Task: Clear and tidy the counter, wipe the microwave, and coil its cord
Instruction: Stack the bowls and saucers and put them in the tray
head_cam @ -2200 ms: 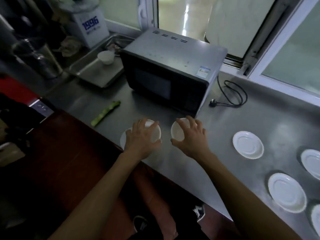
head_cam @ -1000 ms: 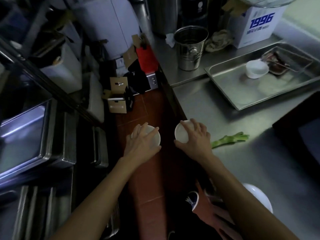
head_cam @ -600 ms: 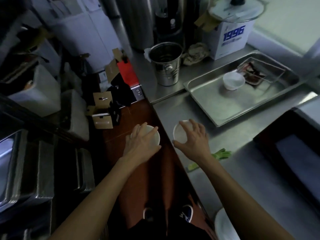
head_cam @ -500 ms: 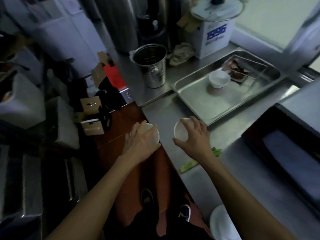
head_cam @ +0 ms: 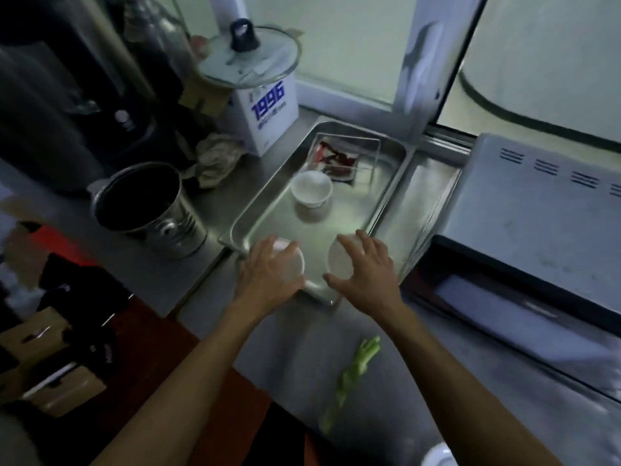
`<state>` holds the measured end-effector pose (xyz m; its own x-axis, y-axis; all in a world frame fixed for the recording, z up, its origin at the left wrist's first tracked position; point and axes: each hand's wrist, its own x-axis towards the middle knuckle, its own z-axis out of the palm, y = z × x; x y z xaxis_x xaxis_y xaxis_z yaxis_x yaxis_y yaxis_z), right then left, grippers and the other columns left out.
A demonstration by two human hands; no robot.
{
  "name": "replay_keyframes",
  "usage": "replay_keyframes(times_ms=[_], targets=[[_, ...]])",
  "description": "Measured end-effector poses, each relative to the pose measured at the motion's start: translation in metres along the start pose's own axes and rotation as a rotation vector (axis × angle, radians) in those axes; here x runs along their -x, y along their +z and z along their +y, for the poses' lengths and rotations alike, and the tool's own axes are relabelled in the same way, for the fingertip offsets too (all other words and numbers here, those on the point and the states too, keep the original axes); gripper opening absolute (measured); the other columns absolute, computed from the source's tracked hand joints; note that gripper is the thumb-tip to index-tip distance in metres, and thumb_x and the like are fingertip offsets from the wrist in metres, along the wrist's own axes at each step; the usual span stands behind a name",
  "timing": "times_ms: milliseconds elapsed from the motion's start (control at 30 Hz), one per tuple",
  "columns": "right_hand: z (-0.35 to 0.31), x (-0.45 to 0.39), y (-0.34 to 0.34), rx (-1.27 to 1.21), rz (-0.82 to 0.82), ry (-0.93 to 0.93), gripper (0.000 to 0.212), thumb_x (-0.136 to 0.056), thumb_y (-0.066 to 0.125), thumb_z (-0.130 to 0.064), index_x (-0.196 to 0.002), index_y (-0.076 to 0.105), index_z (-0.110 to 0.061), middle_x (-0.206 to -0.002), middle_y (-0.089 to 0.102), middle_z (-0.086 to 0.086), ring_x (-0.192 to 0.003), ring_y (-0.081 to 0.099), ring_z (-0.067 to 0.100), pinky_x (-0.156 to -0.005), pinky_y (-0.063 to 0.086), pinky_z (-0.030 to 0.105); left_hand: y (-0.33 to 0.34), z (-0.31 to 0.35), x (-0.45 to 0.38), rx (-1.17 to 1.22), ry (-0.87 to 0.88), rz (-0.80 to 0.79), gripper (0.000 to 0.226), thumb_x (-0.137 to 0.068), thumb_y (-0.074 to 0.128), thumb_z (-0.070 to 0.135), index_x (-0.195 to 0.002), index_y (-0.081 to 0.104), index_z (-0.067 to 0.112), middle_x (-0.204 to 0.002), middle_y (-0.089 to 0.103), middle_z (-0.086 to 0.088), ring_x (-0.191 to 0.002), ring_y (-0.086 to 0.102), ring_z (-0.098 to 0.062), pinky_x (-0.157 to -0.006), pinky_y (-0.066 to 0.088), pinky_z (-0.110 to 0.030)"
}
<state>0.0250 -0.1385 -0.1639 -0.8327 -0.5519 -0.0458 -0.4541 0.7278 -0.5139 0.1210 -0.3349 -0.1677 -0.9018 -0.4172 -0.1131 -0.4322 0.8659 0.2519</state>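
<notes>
Having carried them over from beside the microwave point(head_cam: 537, 210), our left hand point(head_cam: 268, 274) and right hand point(head_cam: 364, 269) each grip a small white cup point(head_cam: 339, 264) above the steel tray point(head_cam: 386, 183), ready to set down.

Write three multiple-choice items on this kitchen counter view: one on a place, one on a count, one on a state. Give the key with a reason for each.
1. Where does the green vegetable stalk lie?
A. in the metal tray
B. on the bare counter, nearer the camera than the tray
C. on top of the microwave

2. How many small white bowls show, held ones included?
A. one
B. three
C. five

3. What is the state of the right hand?
A. gripping a white bowl
B. flat on the counter
C. holding a cloth

Key: B, the stalk rests on steel counter outside the metal tray. B, one bowl stands in the tray and one is in each hand, left hand. A, its fingers curl over a bowl.
</notes>
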Motion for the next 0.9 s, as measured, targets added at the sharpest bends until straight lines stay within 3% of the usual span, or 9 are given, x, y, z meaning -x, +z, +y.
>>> replay_keyframes(times_ms=[167, 400, 633, 900], targets=[[-0.015, -0.048, 0.013, 0.051, 0.020, 0.142, 0.083, -0.077, 0.067, -0.064, -0.149, 0.033, -0.040, -0.161, 0.023, 0.001, -0.145, 0.020, 0.031, -0.113, 0.028, 0.051, -0.002, -0.013, -0.089, 0.040, 0.104, -0.042, 0.076, -0.080, 0.059, 0.067, -0.147, 0.028, 0.047, -0.160, 0.019, 0.001, -0.147, 0.013, -0.027, -0.111, 0.031, -0.056], [-0.033, -0.102, 0.019, 0.095, 0.017, 0.271, 0.085, -0.076, 0.069, -0.065, -0.149, 0.034, -0.040, -0.160, 0.025, 0.002, -0.144, 0.020, 0.027, -0.114, 0.031, 0.051, -0.003, -0.025, -0.192, 0.099, 0.229, -0.044, 0.072, -0.081, 0.058, 0.067, -0.143, 0.031, 0.041, -0.156, 0.025, -0.004, -0.143, 0.023, -0.033, -0.104, 0.037, -0.060], [-0.040, -0.132, 0.021, 0.068, 0.062, 0.373, 0.085, -0.076, 0.071, -0.062, -0.148, 0.032, -0.041, -0.161, 0.024, 0.001, -0.146, 0.018, 0.026, -0.116, 0.028, 0.049, 0.002, -0.005, -0.248, 0.034, 0.318, -0.135, 0.076, -0.083, 0.058, 0.064, -0.149, 0.025, 0.041, -0.161, 0.014, -0.005, -0.147, 0.011, -0.033, -0.111, 0.022, -0.060], [-0.026, -0.154, 0.029, 0.133, 0.063, 0.389, 0.088, -0.075, 0.070, -0.064, -0.149, 0.029, -0.040, -0.161, 0.021, 0.002, -0.146, 0.018, 0.027, -0.114, 0.030, 0.053, 0.022, 0.002, -0.285, -0.010, 0.394, -0.166, 0.077, -0.084, 0.059, 0.062, -0.150, 0.024, 0.040, -0.161, 0.013, -0.007, -0.149, 0.007, -0.033, -0.110, 0.023, -0.061]])
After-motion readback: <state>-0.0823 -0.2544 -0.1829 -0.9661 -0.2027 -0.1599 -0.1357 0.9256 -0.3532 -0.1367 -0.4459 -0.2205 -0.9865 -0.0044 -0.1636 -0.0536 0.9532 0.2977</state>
